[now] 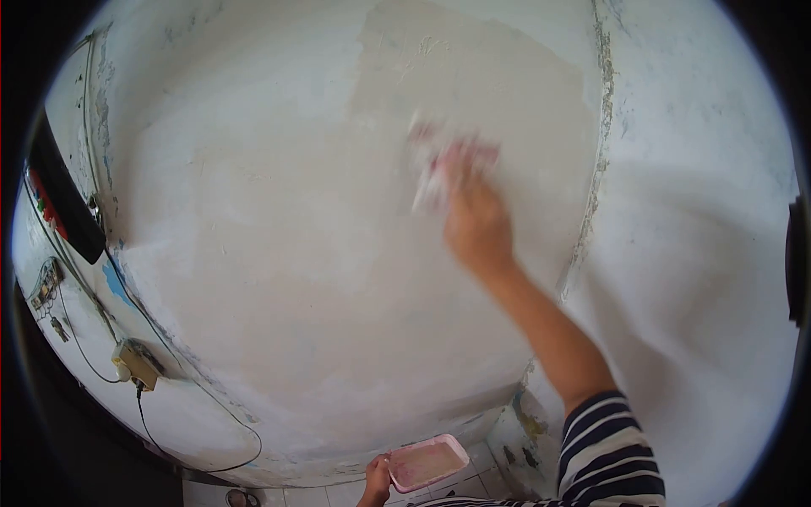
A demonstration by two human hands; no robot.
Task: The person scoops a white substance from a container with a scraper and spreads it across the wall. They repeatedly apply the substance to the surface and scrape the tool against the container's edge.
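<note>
Up against the wall [279, 228], my right hand [475, 221] is closed on a pink-and-white wall-working tool [431, 173]. Motion blurs the tool, and I cannot tell its exact kind. Around it the wall carries a darker, damp-looking beige patch [507, 93] with a few rough marks. Low down, my left hand [377, 480] grips the near end of a pink rectangular tray [464, 457]. A beige, wet-looking layer covers the tray's bottom, and pink shows along its sides.
A crumbling corner seam [601, 127] divides this wall from the white wall [701, 211] on the right. Along the left run loose cables [160, 334], a yellowish socket box [138, 363] with a plug, and a dark long object [66, 190]. White floor tiles [304, 497] lie below.
</note>
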